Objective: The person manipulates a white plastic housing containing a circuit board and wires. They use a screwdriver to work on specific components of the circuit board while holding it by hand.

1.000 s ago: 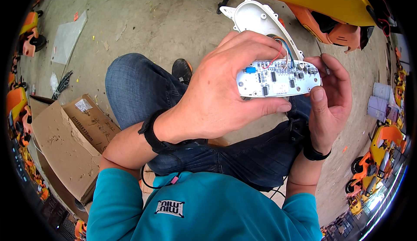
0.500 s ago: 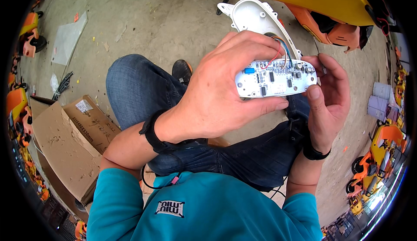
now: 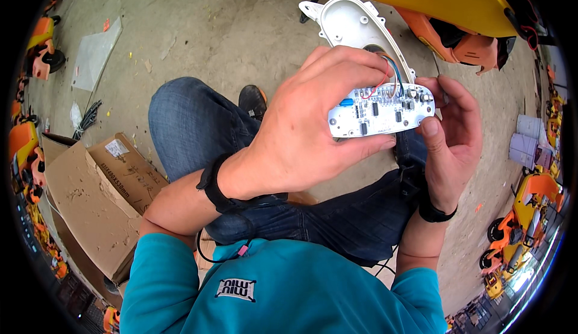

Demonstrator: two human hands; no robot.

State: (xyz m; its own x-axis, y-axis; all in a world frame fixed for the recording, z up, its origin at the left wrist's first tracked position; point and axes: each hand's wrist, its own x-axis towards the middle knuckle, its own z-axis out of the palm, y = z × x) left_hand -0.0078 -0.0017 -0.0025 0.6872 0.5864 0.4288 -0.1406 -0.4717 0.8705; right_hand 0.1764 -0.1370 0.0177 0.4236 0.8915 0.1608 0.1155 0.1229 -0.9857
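Head view: the white circuit board (image 3: 380,110) lies long axis left to right, left hand (image 3: 313,135) pinching its left end, right hand (image 3: 448,135) gripping its right end, above the lap.

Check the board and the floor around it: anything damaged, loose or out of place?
No damage shows on the circuit board, held level between left hand and right hand, its wires running to the white housing. On the concrete floor lie a clear plastic sheet and scattered scraps, beside an opened cardboard box.
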